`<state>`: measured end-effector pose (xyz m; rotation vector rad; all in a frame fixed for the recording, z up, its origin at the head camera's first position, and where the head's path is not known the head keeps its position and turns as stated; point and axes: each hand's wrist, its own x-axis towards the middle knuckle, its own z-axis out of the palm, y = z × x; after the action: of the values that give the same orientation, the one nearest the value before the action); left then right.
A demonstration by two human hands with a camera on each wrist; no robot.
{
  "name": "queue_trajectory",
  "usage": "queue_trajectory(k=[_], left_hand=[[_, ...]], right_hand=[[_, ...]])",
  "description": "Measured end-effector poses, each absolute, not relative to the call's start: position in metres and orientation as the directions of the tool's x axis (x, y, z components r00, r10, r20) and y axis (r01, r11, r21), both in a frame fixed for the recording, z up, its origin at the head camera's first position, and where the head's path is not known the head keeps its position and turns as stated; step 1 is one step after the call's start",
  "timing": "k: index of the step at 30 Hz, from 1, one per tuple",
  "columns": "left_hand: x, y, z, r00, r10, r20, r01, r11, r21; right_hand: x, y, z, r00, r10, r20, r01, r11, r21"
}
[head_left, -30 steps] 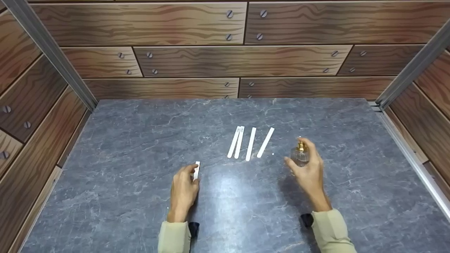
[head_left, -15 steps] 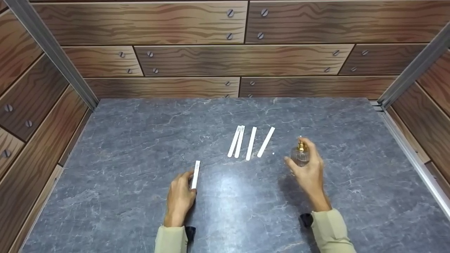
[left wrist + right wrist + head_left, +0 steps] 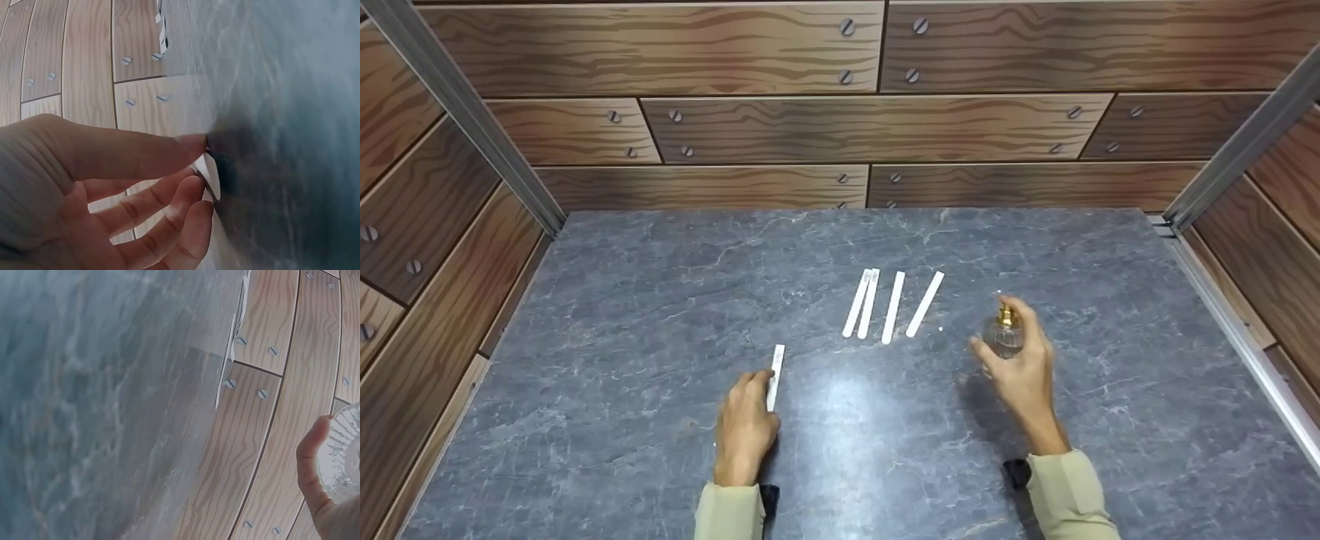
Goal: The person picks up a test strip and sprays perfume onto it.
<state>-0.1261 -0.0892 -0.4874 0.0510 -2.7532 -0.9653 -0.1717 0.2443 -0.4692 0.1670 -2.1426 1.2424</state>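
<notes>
The lower part of the bottle is covered by the right hand in the head view, and in the right wrist view only a blurred piece of its glass is seen, cut off by the right edge along with most of that hand. The near end of the strip is hidden under the left hand, and in the left wrist view only a small white part is shown past the fingertips, so the grip cannot be made out. Both sleeves are cut off by the near edge of the head view, and any print on the four far strips is too small to be read.
</notes>
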Motion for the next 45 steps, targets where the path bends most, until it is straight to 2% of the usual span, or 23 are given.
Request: queue_trajectory(k=[14,21,29,37,45], left_hand=[[-0.13,-0.093,-0.491,-0.983,-0.085,0.16,0.039,0.762,0.646],[-0.133,-0.093,-0.49,-0.993,0.012,0.12,0.085,0.781,0.619],[-0.139,-0.095,-0.486,-0.991,0.137,0.002,0.105,0.749,0.654],[-0.141,-0.087,-0.491,-0.955,0.201,0.216,0.295,0.699,0.651],[-0.144,-0.076,-0.494,-0.939,0.179,0.292,0.337,0.636,0.694]], right_hand=[[-0.174,0.243,-0.473,-0.777,0.208,0.595,-0.41,0.551,-0.727],[-0.176,0.242,-0.472,-0.763,0.186,0.619,-0.433,0.564,-0.703],[-0.174,0.243,-0.47,-0.755,0.172,0.632,-0.464,0.541,-0.702],[-0.173,0.243,-0.471,-0.762,0.189,0.619,-0.456,0.521,-0.721],[-0.17,0.241,-0.469,-0.765,0.185,0.617,-0.45,0.532,-0.717]])
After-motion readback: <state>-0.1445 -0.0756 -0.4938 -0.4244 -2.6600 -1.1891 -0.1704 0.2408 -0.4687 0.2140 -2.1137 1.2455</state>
